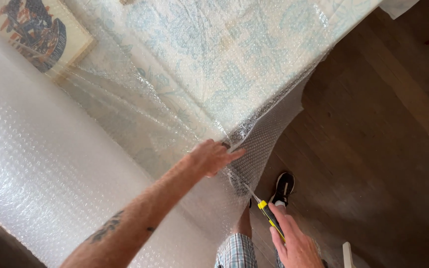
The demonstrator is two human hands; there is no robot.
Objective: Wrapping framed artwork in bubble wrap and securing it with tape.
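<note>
2 hands: left (pixel 213 156) flat on 1 bubble-wrap sheet (pixel 45 164), right (pixel 294 243) gripping 1 yellow knife (pixel 266 213).

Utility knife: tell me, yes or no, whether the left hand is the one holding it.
No: the yellow-and-black utility knife is gripped in the right hand, while the left hand presses on the bubble wrap.

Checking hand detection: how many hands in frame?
2. The left hand presses the bubble wrap at the table edge, mid-frame. The right hand sits at the bottom edge, gripping a yellow-and-black utility knife. No others visible.
</note>
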